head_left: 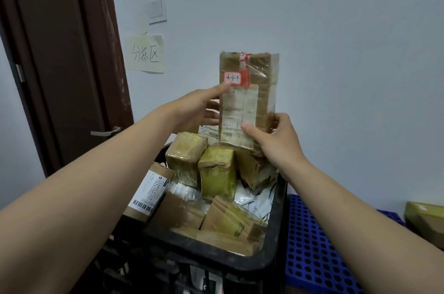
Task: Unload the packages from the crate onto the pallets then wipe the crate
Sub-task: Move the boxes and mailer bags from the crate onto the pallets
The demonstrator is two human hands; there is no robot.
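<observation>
Unloading: left grip (199,107) and right grip (276,142) both clasp a package (249,92) above the crate (278,221); next, set it on the pallet (310,245) beside the crate.

A single wide-angle view from the person's head looks forward and slightly down at a pale wall (336,65), close above the black crate (240,262) at lower centre. The left arm (84,185) and right arm (360,221) enter from the bottom corners. The door (48,53) leans at left, probably from lens distortion.
</observation>
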